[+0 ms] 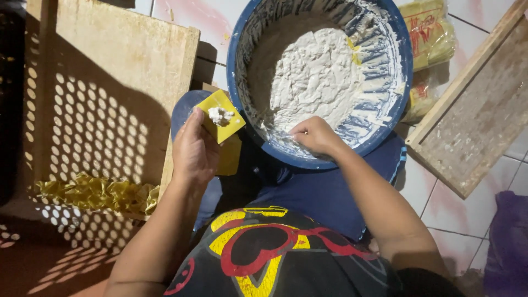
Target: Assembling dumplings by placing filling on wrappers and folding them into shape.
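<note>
Your left hand pinches a filled yellow wrapper, your right hand curls scooping white filling from the still-full blue bowl, folded dumplings piled lower left.

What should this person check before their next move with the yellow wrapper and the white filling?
1. Yellow wrapper held flat in the left hand: ok, it lies open on the fingers.
2. Filling dab on the wrapper: ok, a small white lump sits near its middle.
3. Right hand in the blue bowl: ok, it rests at the near edge of the white paste; whether it holds a tool, cannot tell.
4. Enough paste left: ok, a large mound remains.
5. Row of folded pieces on the wooden board: ok, with bare board beyond them.
6. Spare wrappers below the left hand: cannot tell how many.
</note>
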